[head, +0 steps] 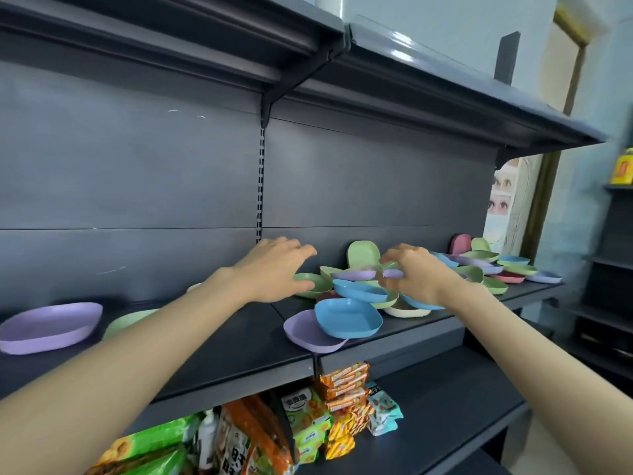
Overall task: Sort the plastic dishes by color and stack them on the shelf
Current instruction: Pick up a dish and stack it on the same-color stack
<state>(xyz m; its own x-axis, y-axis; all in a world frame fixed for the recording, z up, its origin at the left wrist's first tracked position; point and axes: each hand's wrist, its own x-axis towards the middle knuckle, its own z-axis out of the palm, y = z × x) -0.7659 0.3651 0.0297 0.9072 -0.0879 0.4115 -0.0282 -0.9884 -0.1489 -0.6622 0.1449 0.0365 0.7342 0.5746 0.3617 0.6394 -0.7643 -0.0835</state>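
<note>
A jumbled pile of plastic dishes lies on the dark shelf (239,341). At its front sit a blue dish (347,318) and a purple dish (308,334) under it. My right hand (416,274) pinches the rim of a purple dish (354,275) on top of the pile. My left hand (274,269) hovers with fingers spread over a green dish (310,284) at the pile's left edge. Far left, a lone purple dish (49,325) sits on the shelf, and a green dish (126,320) shows beside my forearm.
More dishes in green, blue, pink and purple (493,265) spread along the shelf to the right. Another shelf (376,80) hangs overhead. Snack packets (342,406) fill the shelf below. A side rack (613,269) stands at the right.
</note>
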